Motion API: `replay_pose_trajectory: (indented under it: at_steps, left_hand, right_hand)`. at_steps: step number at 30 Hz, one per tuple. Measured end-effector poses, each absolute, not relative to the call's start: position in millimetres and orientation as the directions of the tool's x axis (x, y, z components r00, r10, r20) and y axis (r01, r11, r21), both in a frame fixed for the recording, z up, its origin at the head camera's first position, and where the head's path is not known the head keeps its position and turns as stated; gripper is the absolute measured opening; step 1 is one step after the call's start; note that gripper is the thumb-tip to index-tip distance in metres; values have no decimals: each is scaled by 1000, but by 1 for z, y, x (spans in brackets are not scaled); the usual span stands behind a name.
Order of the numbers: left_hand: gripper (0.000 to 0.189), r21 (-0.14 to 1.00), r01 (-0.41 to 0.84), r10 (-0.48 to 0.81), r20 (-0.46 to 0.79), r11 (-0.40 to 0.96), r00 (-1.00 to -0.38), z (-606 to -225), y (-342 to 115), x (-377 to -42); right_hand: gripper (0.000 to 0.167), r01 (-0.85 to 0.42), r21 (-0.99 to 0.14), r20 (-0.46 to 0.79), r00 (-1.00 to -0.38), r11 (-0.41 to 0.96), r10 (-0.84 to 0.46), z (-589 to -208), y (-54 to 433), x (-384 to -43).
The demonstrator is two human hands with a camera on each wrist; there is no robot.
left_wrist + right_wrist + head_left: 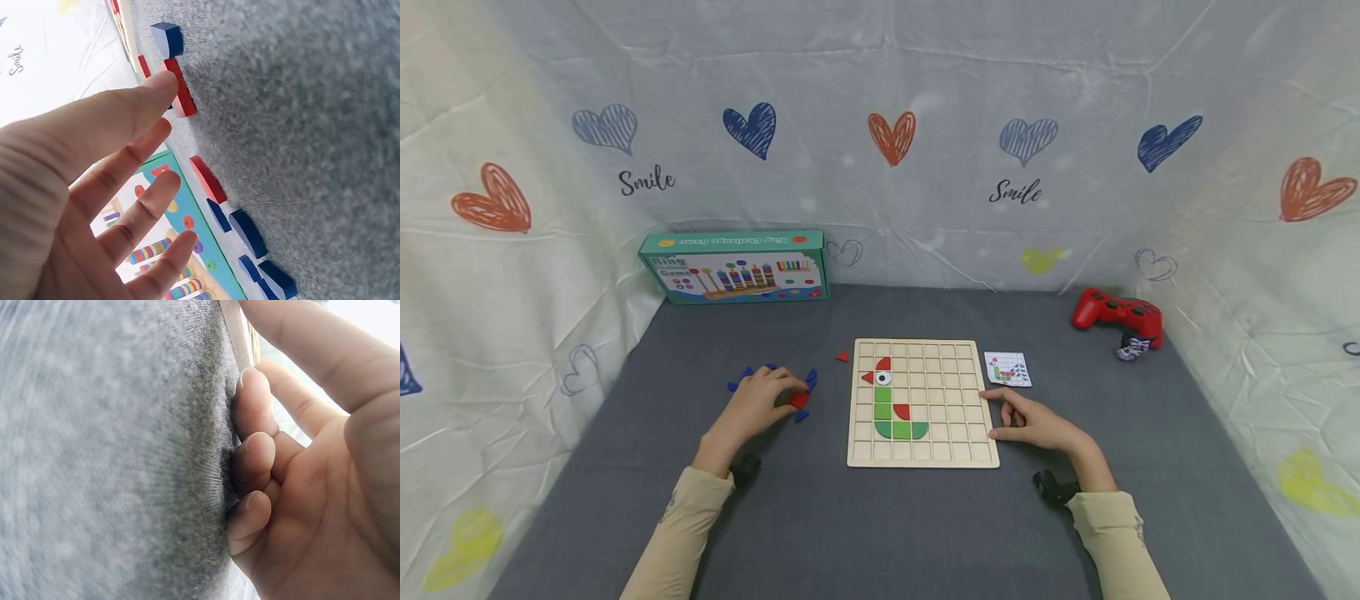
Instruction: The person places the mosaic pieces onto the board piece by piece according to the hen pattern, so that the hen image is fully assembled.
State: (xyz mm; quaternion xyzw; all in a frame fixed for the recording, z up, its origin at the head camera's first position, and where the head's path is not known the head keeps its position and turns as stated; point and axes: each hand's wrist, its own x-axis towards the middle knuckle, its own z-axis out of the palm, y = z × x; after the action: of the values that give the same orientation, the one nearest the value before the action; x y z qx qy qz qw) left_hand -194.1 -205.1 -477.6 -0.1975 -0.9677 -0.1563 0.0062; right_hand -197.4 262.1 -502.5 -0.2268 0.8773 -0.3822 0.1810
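My left hand (758, 404) reaches down over a loose group of pieces, thumb and index finger at a red tile (800, 400). In the left wrist view the thumb tip overlaps that red tile (184, 97), while the other fingers are spread apart. Blue tiles (811, 379) lie around this hand, and a second red tile (207, 179) shows below. My right hand (1033, 421) touches the right edge of a wooden grid board (955, 404) with index finger and thumb; its other fingers are curled. Green tiles (882, 402), red tiles and a round eye tile (883, 378) form a bird-like figure.
A small printed pattern card (1007, 369) lies right of the board. A small red triangle (842, 357) sits off its left edge. At the back are a boxed ring game (737, 268) and a red game controller (1117, 314) with a small dark-and-white object (1132, 347).
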Motion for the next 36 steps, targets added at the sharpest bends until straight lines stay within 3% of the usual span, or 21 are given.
replay_pose_trajectory:
  at_steps: [18, 27, 36]
  left_hand:
    - [25, 301, 373, 379, 40, 878, -925, -478, -209, -196]
    - [24, 304, 375, 372, 71, 875, -925, -477, -208, -194]
    - [25, 279, 402, 379, 135, 872, -915, -477, -194, -191]
  right_hand:
    - [61, -254, -751, -152, -831, 609, -535, -501, 261, -197]
    - [59, -317, -768, -75, -818, 556, -570, -497, 259, -194]
    - [60, -291, -774, -99, -822, 563, -561, -497, 259, -194]
